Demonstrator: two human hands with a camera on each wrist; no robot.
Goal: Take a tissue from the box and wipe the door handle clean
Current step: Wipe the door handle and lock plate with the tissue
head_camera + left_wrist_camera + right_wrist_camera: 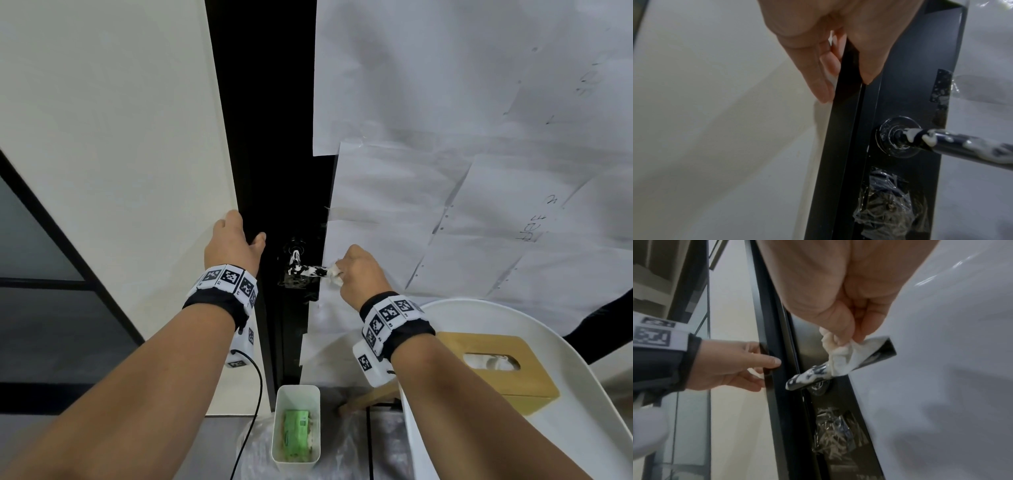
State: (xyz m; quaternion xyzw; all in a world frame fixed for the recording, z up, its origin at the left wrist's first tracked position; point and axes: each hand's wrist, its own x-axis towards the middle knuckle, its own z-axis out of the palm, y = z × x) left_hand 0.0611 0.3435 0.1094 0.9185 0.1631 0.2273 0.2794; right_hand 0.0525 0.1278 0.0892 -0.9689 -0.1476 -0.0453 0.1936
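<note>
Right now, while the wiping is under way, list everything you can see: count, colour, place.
handle: one, dark with white smears, on the door
tissue: one, white, wrapped on the handle's free end
door: one, black, edge-on, centre
paper sheets: several, white, right of the door
box: one, tan, on the chair
chair: one, white, lower right
bin: one, white, green packet inside, on the floor
left hand: grips the door's edge
right hand: pinches the tissue

We count: two hands, left hand (pixel 233 245), right hand (pixel 363 274); one tissue (pixel 335 275); one door handle (pixel 306 270); one tissue box (pixel 496 368) at 4 o'clock; one white bin (pixel 297 425) at 6 o'clock.
</note>
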